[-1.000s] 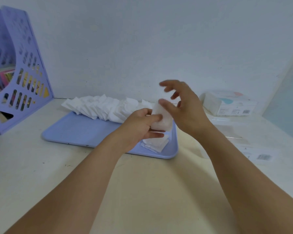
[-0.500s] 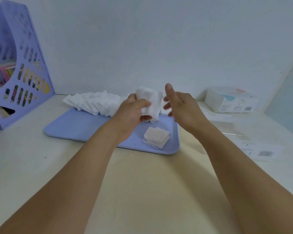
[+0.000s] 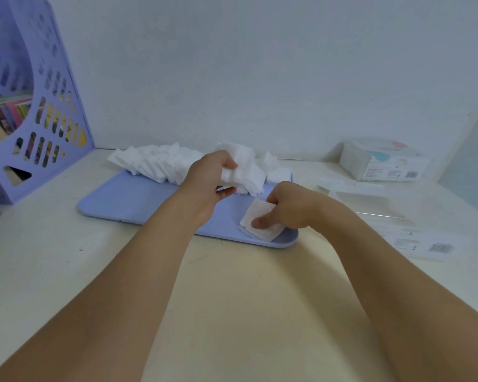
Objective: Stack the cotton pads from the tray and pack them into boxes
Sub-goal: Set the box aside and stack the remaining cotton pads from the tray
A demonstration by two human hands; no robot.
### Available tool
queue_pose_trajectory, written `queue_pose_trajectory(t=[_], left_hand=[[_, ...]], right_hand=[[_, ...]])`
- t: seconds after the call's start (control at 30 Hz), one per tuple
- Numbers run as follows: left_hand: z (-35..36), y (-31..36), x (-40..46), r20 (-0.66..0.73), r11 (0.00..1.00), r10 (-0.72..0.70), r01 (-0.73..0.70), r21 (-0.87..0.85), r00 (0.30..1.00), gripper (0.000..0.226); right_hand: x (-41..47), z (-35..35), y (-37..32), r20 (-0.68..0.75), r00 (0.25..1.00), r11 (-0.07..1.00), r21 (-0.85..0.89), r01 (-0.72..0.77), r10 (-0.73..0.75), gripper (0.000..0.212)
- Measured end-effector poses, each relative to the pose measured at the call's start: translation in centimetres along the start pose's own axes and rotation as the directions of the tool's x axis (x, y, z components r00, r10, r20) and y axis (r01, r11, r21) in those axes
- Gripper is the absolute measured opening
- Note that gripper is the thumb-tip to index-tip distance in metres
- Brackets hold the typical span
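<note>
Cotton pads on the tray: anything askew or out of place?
The small stack under the right hand is uneven, its pads offset at the edges. The long row of pads has slumped and leans along the tray. Nothing spilled or damaged.

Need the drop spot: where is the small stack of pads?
In the head view, the small stack lies at the tray's near right corner, under the right hand.
</note>
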State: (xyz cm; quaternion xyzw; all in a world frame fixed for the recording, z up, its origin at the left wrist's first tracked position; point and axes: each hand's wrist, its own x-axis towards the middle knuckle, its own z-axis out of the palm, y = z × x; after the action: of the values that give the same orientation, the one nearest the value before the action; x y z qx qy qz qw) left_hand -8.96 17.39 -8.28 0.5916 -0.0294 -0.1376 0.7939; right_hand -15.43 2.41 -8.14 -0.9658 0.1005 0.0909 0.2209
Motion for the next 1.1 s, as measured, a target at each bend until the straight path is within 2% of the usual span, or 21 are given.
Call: queue_pose_trajectory(t=[0.03, 0.1, 0.13, 0.2, 0.23, 0.3, 0.4, 0.53, 0.73, 0.97, 1.1], left_hand=[[0.0, -0.1, 0.1, -0.011, 1.0, 0.007, -0.007, 0.009, 1.0, 0.01], [-0.1, -0.2, 0.3, -0.035, 0.999, 0.032, -0.031, 0.031, 0.999, 0.009], [-0.2, -0.3, 0.5, -0.051, 0.998, 0.051, -0.049, 0.049, 0.997, 0.009], [-0.2, -0.4, 0.5, -0.071, 0.994, 0.077, -0.07, 0.086, 0.995, 0.012], [-0.1, -0.5, 0.4, -0.066, 0.993, 0.075, -0.069, 0.091, 0.995, 0.015], [0.4, -0.6, -0.1, -0.01, 0.994, 0.048, -0.047, 0.097, 0.999, 0.018], [1.0, -0.8, -0.8, 0.086, 0.984, 0.024, -0.039, 0.173, 0.996, 0.015], [1.2, -0.9, -1.0, 0.13, 0.966, 0.027, -0.06, 0.252, 0.991, 0.011], [1.1, -0.9, -1.4, 0.253, 0.97, -0.015, -0.047, 0.237, 0.967, 0.018], [1.0, -0.7, -1.4, 0.288, 0.965, -0.047, -0.032, 0.262, 0.957, 0.017], [0.9, -0.7, -1.3, 0.279, 0.95, -0.047, -0.043, 0.309, 0.959, 0.02]], right_hand=[[0.0, -0.2, 0.3, -0.01, 1.0, 0.999, 0.032, 0.025, -0.024, 0.048], [-0.4, -1.0, 1.1, -0.098, 0.991, 0.968, 0.224, 0.111, -0.091, 0.035], [-0.5, -1.6, 1.4, -0.153, 0.98, 0.907, 0.381, 0.18, -0.131, 0.025], [-1.2, -3.0, 1.9, -0.191, 0.956, 0.657, 0.695, 0.292, -0.222, 0.018], [-1.6, -3.6, 2.0, -0.187, 0.943, 0.541, 0.78, 0.314, -0.277, 0.019], [-2.2, -4.1, 2.1, -0.197, 0.91, 0.459, 0.812, 0.36, -0.365, 0.017], [-1.9, -4.0, 2.1, -0.244, 0.895, 0.507, 0.754, 0.418, -0.375, 0.016], [-1.4, -4.1, 2.4, -0.348, 0.89, 0.568, 0.685, 0.456, -0.295, 0.034], [-1.5, -4.1, 2.5, -0.375, 0.878, 0.61, 0.633, 0.477, -0.297, 0.029], [-1.6, -4.2, 2.5, -0.385, 0.871, 0.727, 0.497, 0.474, -0.305, 0.031], [-1.6, -4.2, 2.5, -0.377, 0.868, 0.753, 0.454, 0.477, -0.322, 0.027]])
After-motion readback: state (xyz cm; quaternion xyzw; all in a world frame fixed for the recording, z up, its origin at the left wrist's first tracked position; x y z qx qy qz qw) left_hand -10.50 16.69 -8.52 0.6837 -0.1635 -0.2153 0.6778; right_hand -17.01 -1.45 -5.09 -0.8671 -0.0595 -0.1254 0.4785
